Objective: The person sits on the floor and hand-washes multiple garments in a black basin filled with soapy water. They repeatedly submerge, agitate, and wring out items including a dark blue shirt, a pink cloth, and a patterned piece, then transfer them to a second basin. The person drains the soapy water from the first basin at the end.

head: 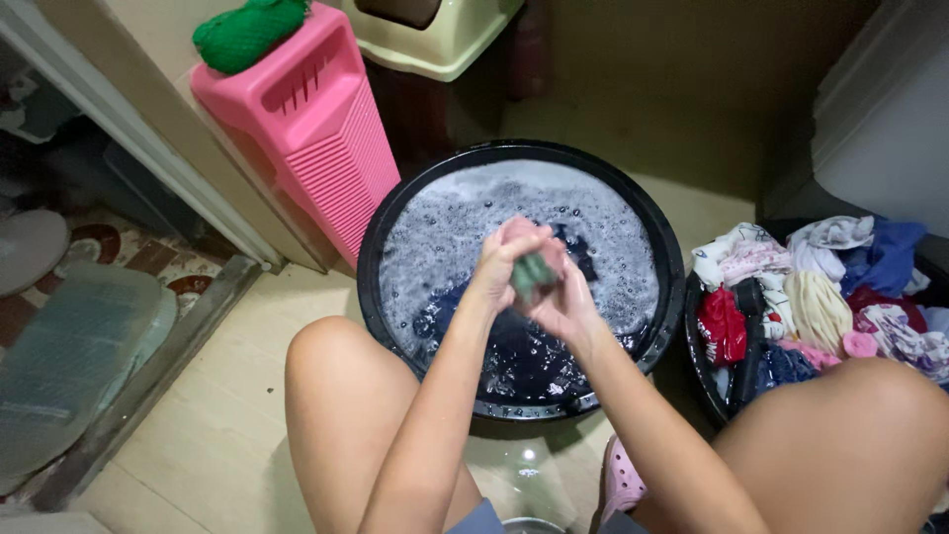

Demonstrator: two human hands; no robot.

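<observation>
A round black basin [376,232] of soapy, foamy water sits on the floor between my knees. Dark blue clothing [514,356] lies partly sunk in it. Above the water, my left hand [502,259] and my right hand [563,297] press together around a small wet grey-green piece of cloth [534,274]. Both hands grip that cloth, fingers closed over it.
A pink washboard [311,124] with a green bundle [247,32] on top leans against the wall at the back left. At the right, a dark basket [704,376] holds several mixed clothes. A door sill [148,381] and mat [69,356] lie left. A pink sandal [618,480] is near my right leg.
</observation>
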